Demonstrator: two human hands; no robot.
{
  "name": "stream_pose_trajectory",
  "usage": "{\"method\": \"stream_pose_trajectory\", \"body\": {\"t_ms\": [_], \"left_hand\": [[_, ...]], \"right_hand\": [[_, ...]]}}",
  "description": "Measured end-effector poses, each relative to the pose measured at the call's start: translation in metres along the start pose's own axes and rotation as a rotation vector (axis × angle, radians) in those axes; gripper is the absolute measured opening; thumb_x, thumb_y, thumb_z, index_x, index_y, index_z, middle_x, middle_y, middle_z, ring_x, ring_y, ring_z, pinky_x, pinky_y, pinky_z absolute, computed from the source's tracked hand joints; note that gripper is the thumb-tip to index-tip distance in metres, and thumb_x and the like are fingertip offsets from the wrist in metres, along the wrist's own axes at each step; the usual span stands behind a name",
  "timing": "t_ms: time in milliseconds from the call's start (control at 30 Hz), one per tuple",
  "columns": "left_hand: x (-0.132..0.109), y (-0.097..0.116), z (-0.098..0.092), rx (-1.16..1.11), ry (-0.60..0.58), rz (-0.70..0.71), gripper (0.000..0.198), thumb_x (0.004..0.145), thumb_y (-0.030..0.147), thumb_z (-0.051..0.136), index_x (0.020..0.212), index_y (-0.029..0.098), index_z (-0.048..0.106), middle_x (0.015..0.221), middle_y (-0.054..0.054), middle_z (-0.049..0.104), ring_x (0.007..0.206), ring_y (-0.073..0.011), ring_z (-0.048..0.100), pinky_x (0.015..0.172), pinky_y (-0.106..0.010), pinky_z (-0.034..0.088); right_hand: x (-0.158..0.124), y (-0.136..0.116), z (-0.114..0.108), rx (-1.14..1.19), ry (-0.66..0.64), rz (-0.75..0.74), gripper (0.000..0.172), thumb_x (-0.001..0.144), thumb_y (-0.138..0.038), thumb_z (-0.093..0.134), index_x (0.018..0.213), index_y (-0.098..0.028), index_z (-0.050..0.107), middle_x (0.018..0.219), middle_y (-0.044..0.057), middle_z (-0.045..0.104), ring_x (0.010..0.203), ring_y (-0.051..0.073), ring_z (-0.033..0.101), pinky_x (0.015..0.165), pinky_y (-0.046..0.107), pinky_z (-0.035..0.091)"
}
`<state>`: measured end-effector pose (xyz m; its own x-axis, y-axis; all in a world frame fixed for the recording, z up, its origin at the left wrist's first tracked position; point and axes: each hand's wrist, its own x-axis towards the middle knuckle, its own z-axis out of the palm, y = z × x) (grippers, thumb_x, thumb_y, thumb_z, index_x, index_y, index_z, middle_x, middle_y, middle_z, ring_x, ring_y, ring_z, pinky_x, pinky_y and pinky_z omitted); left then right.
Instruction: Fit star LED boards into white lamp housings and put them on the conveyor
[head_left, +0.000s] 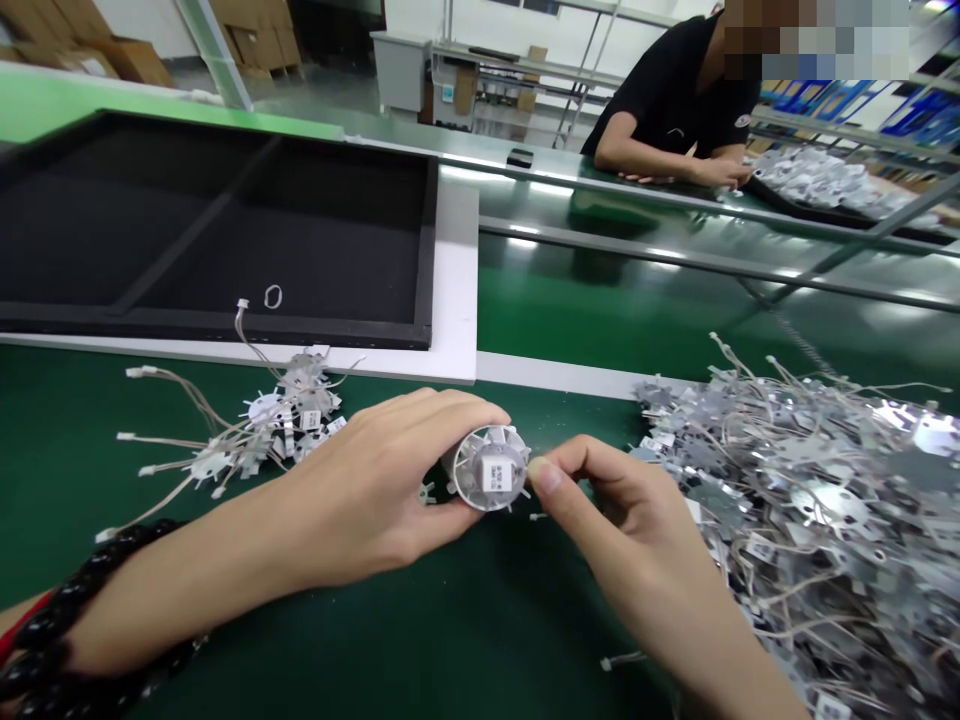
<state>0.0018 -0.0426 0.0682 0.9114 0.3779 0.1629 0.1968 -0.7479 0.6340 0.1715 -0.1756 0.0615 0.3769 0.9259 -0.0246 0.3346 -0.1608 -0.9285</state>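
My left hand (375, 485) is wrapped round a small grey cylinder (489, 478) whose round face, with a white label and a toothed metal plate on it, points at me. My right hand (615, 525) pinches at the right edge of that face with thumb and forefinger pressed together. Both hands hover just above the green mat (465, 620). A dark bead bracelet (67, 610) sits on my left wrist.
A big heap of toothed metal plates with wires (817, 490) lies on the right. A smaller bunch (262, 420) lies to the left. A black tray (225, 230) stands behind. Another person (675, 110) leans on the far bench.
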Motion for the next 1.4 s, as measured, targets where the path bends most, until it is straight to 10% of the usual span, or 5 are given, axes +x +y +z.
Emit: {"method": "stream_pose_trajectory", "body": {"t_ms": [1400], "left_hand": [[0.011, -0.008, -0.014, -0.516, -0.143, -0.209, 0.035, 0.078, 0.029, 0.083, 0.111, 0.025, 0.071, 0.097, 0.002, 0.076, 0.086, -0.0189, 0.069, 0.075, -0.027, 0.054]], "right_hand": [[-0.004, -0.001, -0.003, 0.128, 0.008, 0.017, 0.032, 0.099, -0.042, 0.062, 0.076, -0.022, 0.069, 0.067, -0.001, 0.073, 0.058, 0.011, 0.064, 0.055, 0.021, 0.050]]}}
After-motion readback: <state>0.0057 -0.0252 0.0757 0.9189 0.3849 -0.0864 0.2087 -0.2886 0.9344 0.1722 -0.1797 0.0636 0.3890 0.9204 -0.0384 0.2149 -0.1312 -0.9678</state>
